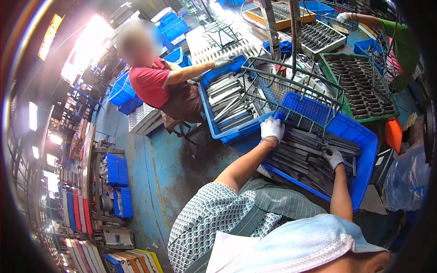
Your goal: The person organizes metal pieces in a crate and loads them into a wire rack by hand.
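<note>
A blue bin in front of me holds many long dark flat bars, lying roughly side by side. My left hand, in a white glove, is at the bin's far left corner. Its fingers are bent over the rim. My right hand, in a greyish glove, reaches among the bars at the right. Its fingers are curled on a bar, with their tips partly hidden. A green wire rack with a blue mesh panel hangs just above the bin's far side.
At left, a seated co-worker in red touches another blue bin of lighter bars. Right of the rack is a green crate of dark parts. Another person in green reaches in. A clear plastic bag sits at right.
</note>
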The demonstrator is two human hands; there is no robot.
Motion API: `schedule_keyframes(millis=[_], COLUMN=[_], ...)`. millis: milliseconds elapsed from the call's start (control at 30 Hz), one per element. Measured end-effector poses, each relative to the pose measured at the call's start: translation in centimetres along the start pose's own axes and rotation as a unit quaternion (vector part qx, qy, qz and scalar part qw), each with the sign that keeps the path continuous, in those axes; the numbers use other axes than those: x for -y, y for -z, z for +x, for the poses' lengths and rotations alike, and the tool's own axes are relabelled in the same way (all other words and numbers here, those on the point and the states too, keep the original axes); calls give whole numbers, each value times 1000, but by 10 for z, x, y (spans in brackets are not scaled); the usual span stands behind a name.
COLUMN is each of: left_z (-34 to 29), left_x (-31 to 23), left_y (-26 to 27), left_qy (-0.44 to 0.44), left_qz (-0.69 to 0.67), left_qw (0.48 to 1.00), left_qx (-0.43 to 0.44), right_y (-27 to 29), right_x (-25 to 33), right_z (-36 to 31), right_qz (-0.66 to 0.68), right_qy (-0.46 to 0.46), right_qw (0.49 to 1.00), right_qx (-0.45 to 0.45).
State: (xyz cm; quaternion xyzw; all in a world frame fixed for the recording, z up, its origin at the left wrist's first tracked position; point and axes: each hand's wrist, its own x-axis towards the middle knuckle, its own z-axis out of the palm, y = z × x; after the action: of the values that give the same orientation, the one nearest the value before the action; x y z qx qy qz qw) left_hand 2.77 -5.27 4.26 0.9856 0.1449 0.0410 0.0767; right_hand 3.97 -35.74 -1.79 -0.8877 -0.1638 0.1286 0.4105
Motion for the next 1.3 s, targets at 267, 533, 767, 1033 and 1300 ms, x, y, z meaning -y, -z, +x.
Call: schedule_keyframes(millis=[267, 533, 767, 1033, 1300], left_z=[-29, -39, -18, -15, -12], left_x=[-25, -62, -51, -39, -36], left_y=[-25, -50, -64, -63, -68], left_qy=[-120, 72, 223, 274, 254], left_qz=[-407, -738, -863, -852, -737], left_qw=[892, 668, 451, 443, 627], left_qx=[-158, 62, 45, 53, 15], right_y=[-25, -110, -111, -106, -101], right_x=[74, 73, 98, 123, 140], right_z=[-2, 30, 41, 29, 26], right_qz=[282, 371, 198, 105, 10], right_qy=[15, -10, 36, 25, -71], right_qw=[958, 923, 976, 992, 995], right_qx=[-52, -100, -85, -64, 73])
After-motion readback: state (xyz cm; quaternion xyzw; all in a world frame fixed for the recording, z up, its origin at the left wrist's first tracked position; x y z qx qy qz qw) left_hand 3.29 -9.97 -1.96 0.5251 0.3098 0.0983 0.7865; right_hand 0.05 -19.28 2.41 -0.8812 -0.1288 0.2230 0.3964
